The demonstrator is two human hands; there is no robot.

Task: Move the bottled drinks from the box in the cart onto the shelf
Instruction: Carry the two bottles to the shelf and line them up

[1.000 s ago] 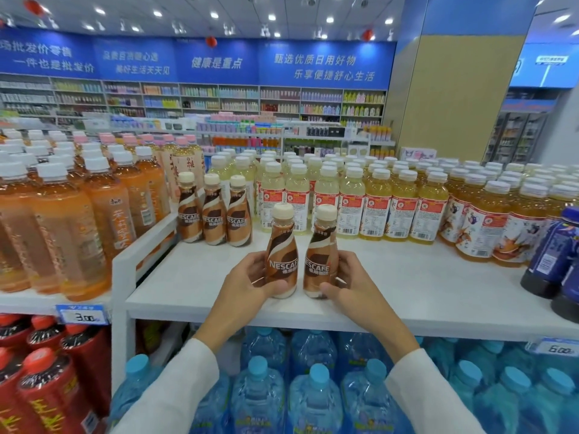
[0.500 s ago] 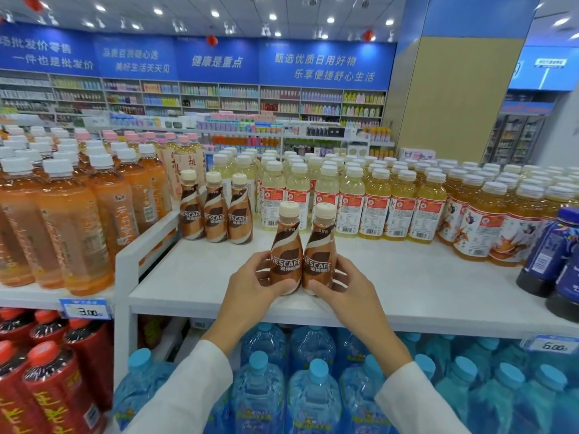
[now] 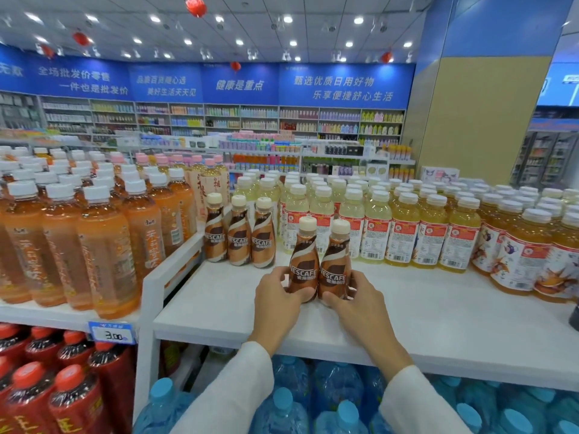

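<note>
The two held Nescafé bottles close up. A second ago a gap shows between their bases; now the left bottle (image 3: pixel 304 261) and the right bottle (image 3: pixel 334 261) touch side by side, in front of and to the right of the row of three Nescafé bottles (image 3: pixel 238 236). The left hand (image 3: pixel 275 296) and right hand (image 3: pixel 357 296), each gripping its bottle low, sit nearer each other. The pair looks slightly nearer that row. The view tilts higher, taking in more ceiling and a red lantern (image 3: pixel 196 6).
</note>
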